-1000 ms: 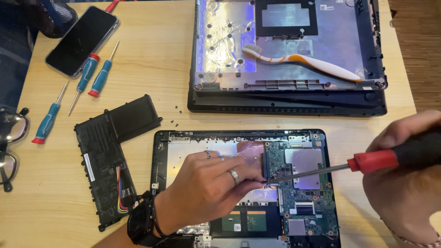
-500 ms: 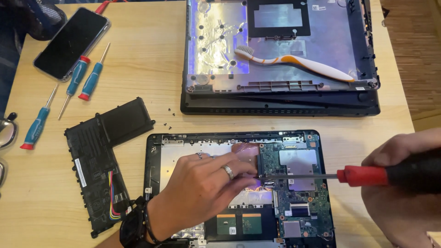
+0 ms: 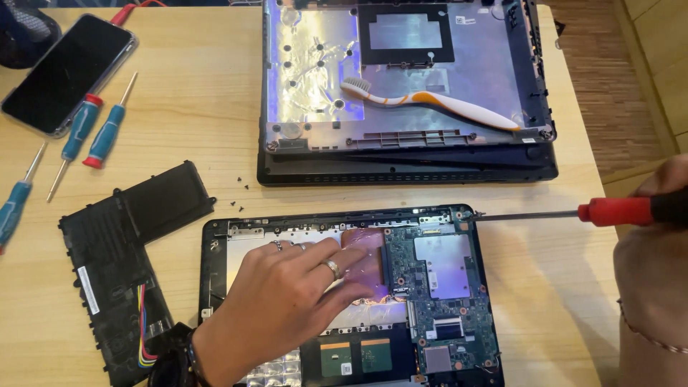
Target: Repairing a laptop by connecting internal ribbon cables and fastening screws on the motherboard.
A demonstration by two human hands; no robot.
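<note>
In the lower middle of the frame, the left hand (image 3: 287, 304) is lying flat and open, fingers spread, pressing on the opened black laptop base with its green circuit board (image 3: 448, 287); its fingertips are resting on a shiny pinkish film patch (image 3: 369, 247) just left of the board. At the right edge, the right hand (image 3: 656, 272) is gripping a long screwdriver with a red and black handle (image 3: 616, 211), its thin shaft pointing left and its tip touching the base's upper right corner. A black L-shaped battery pack with coloured wires (image 3: 118, 254) is lying at the lower left. At the top, a white and orange toothbrush (image 3: 430, 104) is sitting on a removed grey laptop cover (image 3: 401, 79). A black phone (image 3: 68, 72) and blue-handled screwdrivers (image 3: 93, 132) are lying at the upper left on the wooden table (image 3: 186, 100).
</note>
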